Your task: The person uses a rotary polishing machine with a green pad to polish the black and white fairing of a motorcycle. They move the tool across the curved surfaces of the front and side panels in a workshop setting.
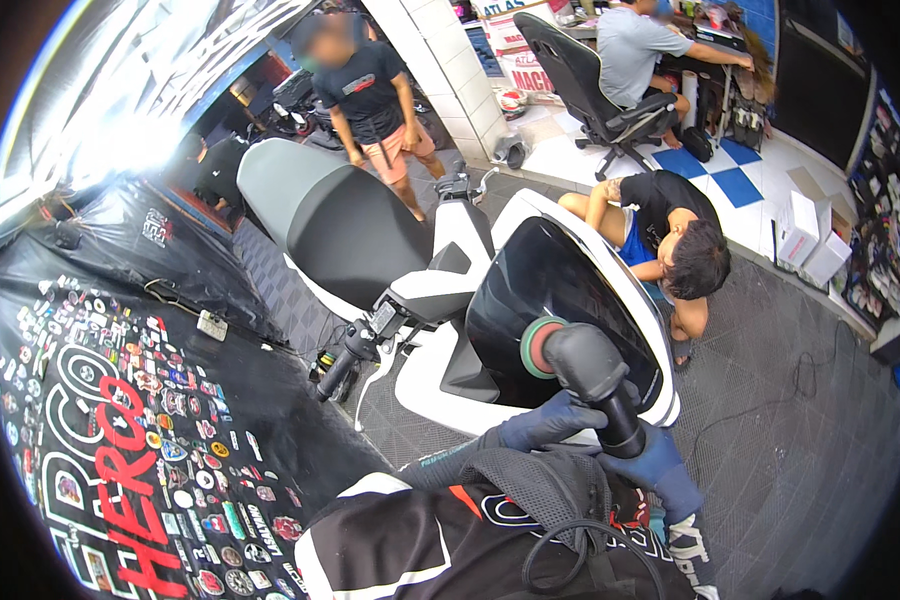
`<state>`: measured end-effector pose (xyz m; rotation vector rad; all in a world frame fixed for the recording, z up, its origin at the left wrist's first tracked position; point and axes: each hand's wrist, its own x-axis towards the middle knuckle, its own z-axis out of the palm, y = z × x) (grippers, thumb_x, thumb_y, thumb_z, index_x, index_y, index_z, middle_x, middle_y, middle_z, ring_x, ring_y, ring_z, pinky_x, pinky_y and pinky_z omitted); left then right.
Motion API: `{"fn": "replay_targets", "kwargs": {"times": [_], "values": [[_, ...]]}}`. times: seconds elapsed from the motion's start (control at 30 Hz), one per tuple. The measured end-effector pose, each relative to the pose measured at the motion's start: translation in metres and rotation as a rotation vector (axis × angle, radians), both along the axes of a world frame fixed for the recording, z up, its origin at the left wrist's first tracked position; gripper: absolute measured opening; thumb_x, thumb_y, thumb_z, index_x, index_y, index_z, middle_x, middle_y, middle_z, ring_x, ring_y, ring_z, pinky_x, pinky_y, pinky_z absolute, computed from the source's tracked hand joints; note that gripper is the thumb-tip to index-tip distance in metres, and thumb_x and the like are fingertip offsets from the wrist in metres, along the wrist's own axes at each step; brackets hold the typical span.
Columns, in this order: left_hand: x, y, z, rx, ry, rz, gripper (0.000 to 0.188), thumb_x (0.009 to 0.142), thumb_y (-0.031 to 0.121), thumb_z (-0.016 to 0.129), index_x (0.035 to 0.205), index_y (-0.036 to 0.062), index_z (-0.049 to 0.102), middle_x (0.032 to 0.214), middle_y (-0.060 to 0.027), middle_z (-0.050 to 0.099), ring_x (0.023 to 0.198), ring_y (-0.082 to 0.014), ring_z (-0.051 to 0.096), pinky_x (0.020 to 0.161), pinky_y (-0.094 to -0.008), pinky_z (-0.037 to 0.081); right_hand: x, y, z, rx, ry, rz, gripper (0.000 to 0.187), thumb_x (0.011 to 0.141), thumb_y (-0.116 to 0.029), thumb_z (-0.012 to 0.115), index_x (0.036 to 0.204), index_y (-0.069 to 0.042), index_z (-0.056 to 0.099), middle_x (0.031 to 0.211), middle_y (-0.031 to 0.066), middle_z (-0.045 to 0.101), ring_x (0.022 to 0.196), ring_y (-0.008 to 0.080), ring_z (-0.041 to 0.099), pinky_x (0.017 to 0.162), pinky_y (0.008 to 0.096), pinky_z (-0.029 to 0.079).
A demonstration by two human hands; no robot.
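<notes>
Gloves grip the polisher (582, 375) — your left hand (545, 425) wraps its body, your right hand (660, 465) is closed round the handle, the round pad pressed on the scooter's black panel (550, 280). That glossy curved panel could burn or swirl if you tilt the pad onto its edge — and the loose cord (560, 550) by your lap may snag.

One scooter (450, 270) sits at the centre. One polisher (580, 375) is at five o'clock, held by two gloved hands, left (545, 422) and right (655, 470). Three other people: one standing (375, 100) at twelve, one seated (635, 50) at one, one crouching (670, 240) at three. Two white boxes (808, 240) at three.
</notes>
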<state>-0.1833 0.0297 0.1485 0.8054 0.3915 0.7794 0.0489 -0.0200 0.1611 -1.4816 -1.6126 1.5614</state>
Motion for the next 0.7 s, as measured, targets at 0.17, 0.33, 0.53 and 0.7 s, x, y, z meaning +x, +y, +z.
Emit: {"fn": "replay_targets", "kwargs": {"times": [0.17, 0.33, 0.53, 0.7], "values": [[0.025, -0.014, -0.033, -0.245, -0.114, -0.208, 0.061, 0.094, 0.011, 0.079, 0.149, 0.0053, 0.053, 0.139, -0.0067, 0.065, 0.128, -0.0172, 0.063, 0.116, -0.0377, 0.047, 0.004, -0.052, -0.036, -0.233, 0.073, -0.161, 0.058, 0.077, -0.03, 0.096, 0.122, -0.001, 0.073, 0.104, 0.0089, 0.078, 0.093, 0.0151, 0.074, 0.084, 0.035, 0.058], [0.046, -0.012, -0.041, -0.24, 0.061, -0.287, 0.053, 0.096, 0.019, 0.079, 0.142, 0.0085, 0.057, 0.13, -0.0013, 0.064, 0.12, -0.0121, 0.059, 0.108, -0.0355, 0.048, 0.012, -0.077, -0.056, -0.401, 0.268, -0.283, 0.038, 0.082, -0.02, 0.089, 0.111, -0.001, 0.073, 0.094, 0.0096, 0.078, 0.081, 0.0184, 0.075, 0.075, 0.0364, 0.06], [0.021, -0.005, -0.016, -0.195, -0.03, -0.156, 0.046, 0.097, 0.005, 0.074, 0.141, 0.003, 0.06, 0.133, -0.0069, 0.068, 0.122, -0.0157, 0.063, 0.107, -0.0349, 0.051, -0.002, -0.044, -0.033, -0.271, 0.203, -0.23, 0.048, 0.081, -0.024, 0.091, 0.117, -0.001, 0.071, 0.1, 0.0122, 0.079, 0.085, 0.0194, 0.076, 0.076, 0.0371, 0.061], [-0.021, 0.021, 0.015, 0.09, 0.235, 0.024, 0.059, 0.092, 0.012, 0.082, 0.147, 0.0063, 0.06, 0.142, -0.0071, 0.067, 0.13, -0.0186, 0.06, 0.117, -0.0378, 0.045, -0.021, 0.025, 0.01, -0.067, 0.016, 0.009, 0.06, 0.074, -0.029, 0.096, 0.12, 0.0, 0.071, 0.103, 0.0111, 0.078, 0.093, 0.0176, 0.075, 0.084, 0.0366, 0.06]]}}
